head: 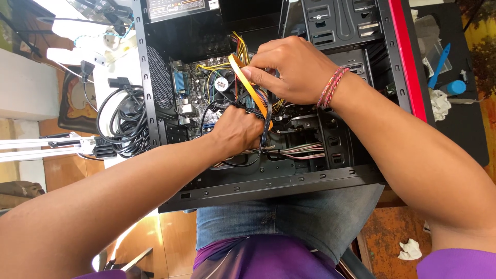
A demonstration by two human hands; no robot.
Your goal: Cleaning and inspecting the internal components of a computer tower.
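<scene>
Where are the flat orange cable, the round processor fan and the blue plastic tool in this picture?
flat orange cable (251, 89), head view, on its middle stretch below the right thumb.
round processor fan (221, 84), head view, on its hub.
blue plastic tool (439, 65), head view, on its handle.

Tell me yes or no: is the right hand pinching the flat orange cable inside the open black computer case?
Yes, the right hand pinches the flat orange cable between thumb and fingers above the open black computer case.

Bright daylight falls from the upper left, blowing out the white table (121, 62) to glare. The case (268, 183) interior lies in shadow. Forearms near the lower corners look stretched and soft.
</scene>
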